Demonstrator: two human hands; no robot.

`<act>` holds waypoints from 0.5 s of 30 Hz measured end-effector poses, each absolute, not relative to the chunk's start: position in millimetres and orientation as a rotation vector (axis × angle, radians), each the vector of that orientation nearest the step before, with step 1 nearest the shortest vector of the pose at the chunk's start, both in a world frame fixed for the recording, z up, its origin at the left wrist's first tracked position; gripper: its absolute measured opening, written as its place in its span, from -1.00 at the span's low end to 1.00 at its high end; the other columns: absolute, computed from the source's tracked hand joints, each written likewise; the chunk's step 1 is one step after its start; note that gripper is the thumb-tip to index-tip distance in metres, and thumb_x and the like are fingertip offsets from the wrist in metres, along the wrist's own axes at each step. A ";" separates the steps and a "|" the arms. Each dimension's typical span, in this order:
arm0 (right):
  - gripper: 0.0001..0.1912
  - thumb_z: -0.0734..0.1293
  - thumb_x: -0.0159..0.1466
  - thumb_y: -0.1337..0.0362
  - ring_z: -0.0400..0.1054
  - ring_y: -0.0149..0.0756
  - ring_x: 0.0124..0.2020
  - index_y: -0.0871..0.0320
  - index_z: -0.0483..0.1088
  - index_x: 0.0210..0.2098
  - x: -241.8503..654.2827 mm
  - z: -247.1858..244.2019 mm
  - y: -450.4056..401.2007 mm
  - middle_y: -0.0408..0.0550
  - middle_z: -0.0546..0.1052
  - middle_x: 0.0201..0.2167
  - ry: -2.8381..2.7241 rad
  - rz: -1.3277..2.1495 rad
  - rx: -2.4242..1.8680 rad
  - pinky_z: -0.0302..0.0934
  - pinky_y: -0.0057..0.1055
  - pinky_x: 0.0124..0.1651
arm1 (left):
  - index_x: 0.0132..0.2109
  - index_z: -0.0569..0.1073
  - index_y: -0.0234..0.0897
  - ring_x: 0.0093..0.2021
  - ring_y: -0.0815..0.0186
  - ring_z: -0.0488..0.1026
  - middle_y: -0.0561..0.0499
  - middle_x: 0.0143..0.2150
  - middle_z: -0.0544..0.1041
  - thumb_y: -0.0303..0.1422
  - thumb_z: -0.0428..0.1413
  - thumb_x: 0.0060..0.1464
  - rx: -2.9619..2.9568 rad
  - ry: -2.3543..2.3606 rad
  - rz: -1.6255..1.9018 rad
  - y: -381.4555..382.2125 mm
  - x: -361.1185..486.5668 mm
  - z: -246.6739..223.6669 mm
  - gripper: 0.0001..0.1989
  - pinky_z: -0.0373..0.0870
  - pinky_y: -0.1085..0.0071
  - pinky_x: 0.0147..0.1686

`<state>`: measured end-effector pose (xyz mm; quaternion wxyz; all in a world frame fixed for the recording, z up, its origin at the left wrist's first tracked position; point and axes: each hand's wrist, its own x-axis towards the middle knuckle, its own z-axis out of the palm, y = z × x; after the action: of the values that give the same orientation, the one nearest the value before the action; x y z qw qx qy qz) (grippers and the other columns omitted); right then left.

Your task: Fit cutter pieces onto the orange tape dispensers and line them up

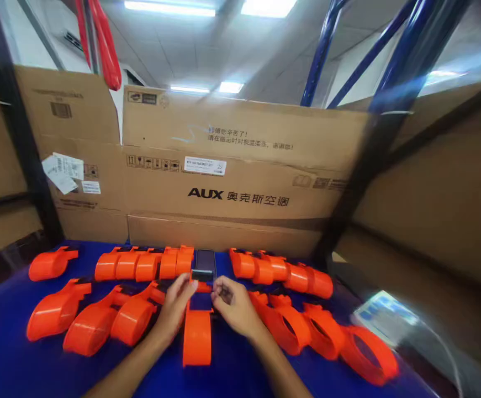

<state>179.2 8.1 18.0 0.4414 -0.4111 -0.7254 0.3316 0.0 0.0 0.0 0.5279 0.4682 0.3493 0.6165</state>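
Observation:
An orange piece [197,338] with a wide curved band lies on the blue surface at the centre, its narrower end pointing away from me. A small dark rectangular part [202,275] sits at that far end, between my hands. My left hand [179,301] has its fingers closed against the left side of the piece's far end. On the right side, my right hand [232,303] is closed with curled fingers close to the dark part; what its fingertips hold is too small to make out. Just beyond stands or lies a dark phone-like object [205,260].
Several orange bands lie in two rows at left [93,327] and right [323,331] on the blue surface [8,354]. A white device [385,316] with a cable is at right. Cardboard [232,221] walls the back; dark posts [348,193] rise beside it.

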 end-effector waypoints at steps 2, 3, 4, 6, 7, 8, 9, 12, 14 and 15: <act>-0.94 0.23 0.18 0.37 0.23 -0.39 -0.44 0.13 0.30 -0.43 178.2 16.3 6.5 -0.22 0.35 -0.49 -1.805 0.818 -1.031 0.10 -0.49 -0.37 | -0.18 0.54 -0.28 -0.18 0.17 0.47 -0.01 -0.25 0.56 -0.04 0.29 0.03 1.126 0.854 1.482 0.6 -0.1 0.4 -0.60 0.37 0.34 -0.12; -0.93 0.23 0.17 0.38 0.23 -0.39 -0.45 0.13 0.30 -0.44 177.9 15.6 5.5 -0.22 0.35 -0.51 -1.807 0.816 -1.037 0.08 -0.49 -0.38 | -0.18 0.55 -0.29 -0.18 0.15 0.48 -0.02 -0.25 0.57 -0.04 0.30 0.02 1.132 0.855 1.480 0.7 -0.2 0.7 -0.60 0.38 0.33 -0.13; -0.92 0.22 0.16 0.39 0.23 -0.39 -0.45 0.13 0.30 -0.45 177.7 15.1 4.5 -0.22 0.35 -0.52 -1.808 0.812 -1.045 0.07 -0.49 -0.39 | -0.18 0.55 -0.29 -0.19 0.14 0.49 -0.02 -0.25 0.58 -0.03 0.30 0.01 1.139 0.852 1.473 0.7 -0.3 1.1 -0.59 0.38 0.33 -0.13; -0.90 0.21 0.14 0.41 0.21 -0.39 -0.48 0.13 0.29 -0.47 177.9 14.8 2.1 -0.23 0.33 -0.55 -1.811 0.805 -1.063 0.03 -0.49 -0.42 | -0.16 0.56 -0.29 -0.19 0.13 0.50 -0.04 -0.25 0.59 -0.04 0.30 0.02 1.157 0.827 1.445 0.4 -0.3 2.0 -0.59 0.39 0.31 -0.14; -0.90 0.21 0.14 0.41 0.19 -0.40 -0.50 0.13 0.29 -0.48 178.2 14.9 1.0 -0.23 0.32 -0.56 -1.812 0.801 -1.073 0.01 -0.49 -0.43 | -0.14 0.57 -0.29 -0.19 0.12 0.51 -0.04 -0.25 0.60 -0.04 0.29 0.03 1.167 0.812 1.427 0.1 -0.3 2.3 -0.59 0.40 0.31 -0.13; -0.90 0.21 0.13 0.41 0.17 -0.41 -0.51 0.13 0.29 -0.49 178.5 15.2 -0.1 -0.24 0.31 -0.57 -1.811 0.798 -1.083 -0.01 -0.49 -0.44 | -0.13 0.57 -0.29 -0.18 0.11 0.51 -0.05 -0.25 0.60 -0.05 0.29 0.04 1.176 0.800 1.412 -0.1 -0.2 2.4 -0.59 0.40 0.30 -0.12; -0.91 0.22 0.12 0.41 0.15 -0.41 -0.52 0.13 0.27 -0.49 178.8 15.6 -1.1 -0.25 0.29 -0.58 -1.808 0.794 -1.093 -0.02 -0.49 -0.45 | -0.11 0.57 -0.29 -0.16 0.10 0.52 -0.06 -0.25 0.61 -0.06 0.29 0.04 1.183 0.792 1.403 -0.3 -0.1 2.3 -0.59 0.40 0.29 -0.10; -0.89 0.22 0.11 0.40 0.09 -0.43 -0.53 0.11 0.21 -0.53 178.9 17.0 -3.1 -0.27 0.21 -0.59 -1.796 0.781 -1.122 -0.07 -0.50 -0.47 | -0.09 0.58 -0.29 -0.19 0.11 0.53 -0.04 -0.30 0.61 -0.08 0.30 0.04 1.194 0.810 1.399 0.0 0.5 0.6 -0.60 0.40 0.28 -0.08; -0.86 0.23 0.10 0.39 0.06 -0.44 -0.52 0.11 0.17 -0.55 177.8 17.8 -4.0 -0.28 0.18 -0.59 -1.788 0.771 -1.140 -0.10 -0.51 -0.48 | -0.09 0.59 -0.29 -0.25 0.15 0.52 -0.01 -0.37 0.59 -0.09 0.31 0.03 1.203 0.837 1.398 0.7 0.4 -1.0 -0.59 0.41 0.28 -0.09; -0.85 0.23 0.09 0.39 0.06 -0.44 -0.52 0.10 0.15 -0.55 177.1 18.2 -4.5 -0.27 0.17 -0.59 -1.785 0.766 -1.148 -0.11 -0.51 -0.48 | -0.09 0.59 -0.30 -0.28 0.16 0.51 0.01 -0.39 0.58 -0.09 0.31 0.03 1.208 0.849 1.397 1.2 0.2 -1.7 -0.59 0.41 0.28 -0.10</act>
<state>177.1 -4.5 18.2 0.4283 -0.4599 -0.7148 0.3068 0.2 1.2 -1.7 0.5267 0.5053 0.3550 0.5842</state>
